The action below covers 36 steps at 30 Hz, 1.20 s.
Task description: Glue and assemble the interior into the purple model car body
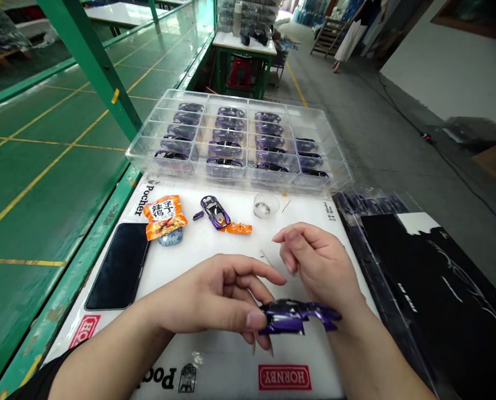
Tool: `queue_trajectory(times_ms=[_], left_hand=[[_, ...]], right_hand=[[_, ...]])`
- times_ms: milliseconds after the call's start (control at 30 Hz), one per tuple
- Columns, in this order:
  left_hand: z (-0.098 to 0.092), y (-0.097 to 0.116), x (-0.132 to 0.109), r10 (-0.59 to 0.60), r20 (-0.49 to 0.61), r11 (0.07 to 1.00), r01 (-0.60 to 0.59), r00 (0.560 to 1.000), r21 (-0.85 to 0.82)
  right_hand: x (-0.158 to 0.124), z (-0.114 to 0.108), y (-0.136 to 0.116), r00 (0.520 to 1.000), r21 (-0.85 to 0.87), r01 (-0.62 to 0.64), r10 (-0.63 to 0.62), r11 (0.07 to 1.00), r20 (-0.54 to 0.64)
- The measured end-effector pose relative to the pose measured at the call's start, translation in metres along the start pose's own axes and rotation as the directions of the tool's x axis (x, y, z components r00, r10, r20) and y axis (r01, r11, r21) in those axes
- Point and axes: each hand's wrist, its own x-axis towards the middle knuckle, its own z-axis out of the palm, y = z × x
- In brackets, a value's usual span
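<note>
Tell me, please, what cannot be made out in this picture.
In the head view:
Purple car shell: its gripped end is hidden behind the left hand.
Right hand: its curl hides whether anything is held.
Dark specks in the clear cup: too small to identify.
Blue item: partly covered by the orange packet.
Background person: upper part cut off by the top edge.

Toward the worktop's (223, 366) near edge, the left hand (218, 300) pinches a glossy purple car shell (289, 318); the right hand (322, 264) is half curled nearer the right edge. A clear compartment tray (304, 119) spans the far edge; a black phone (116, 266) lies along the left.
</note>
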Motion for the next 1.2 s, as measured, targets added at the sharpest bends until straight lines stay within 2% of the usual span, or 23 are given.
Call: queue_trajectory(times_ms=[167, 300, 367, 500, 600, 767, 1200], left_hand=[[-0.0003, 0.004, 0.0047, 0.092, -0.037, 0.992, -0.095, 0.995, -0.083], [-0.0005, 0.0047, 0.0061, 0.118, -0.085, 0.983, -0.129, 0.989, -0.133], [-0.0007, 0.0041, 0.0066, 0.115, -0.107, 0.982, -0.13, 0.988, -0.139], [-0.0013, 0.0024, 0.0081, 0.107, -0.156, 0.987, -0.124, 0.982, -0.106], [-0.0017, 0.0015, 0.0093, 0.112, -0.178, 0.991, -0.122, 0.978, -0.047], [-0.0011, 0.0012, 0.0101, 0.143, -0.177, 0.99, -0.14, 0.974, 0.031], [-0.0005, 0.0008, 0.0103, 0.176, -0.215, 0.984, -0.167, 0.961, 0.056]], right_hand=[[-0.0001, 0.0008, -0.002, 0.987, -0.103, 0.149, -0.154, 0.983, -0.043], [-0.0024, -0.0012, -0.0008, 0.988, -0.018, 0.139, -0.14, 0.99, -0.072], [-0.0045, -0.0023, 0.0001, 0.987, 0.044, 0.161, -0.16, 0.986, -0.032], [-0.0073, -0.0023, 0.0006, 0.979, 0.038, 0.193, -0.195, 0.98, 0.062], [-0.0078, -0.0011, -0.0003, 0.979, -0.027, 0.2, -0.198, 0.979, 0.055], [-0.0076, -0.0001, -0.0015, 0.974, -0.035, 0.227, -0.226, 0.973, 0.03], [-0.0053, 0.0006, 0.0026, 0.96, 0.064, 0.27, -0.274, 0.961, 0.06]])
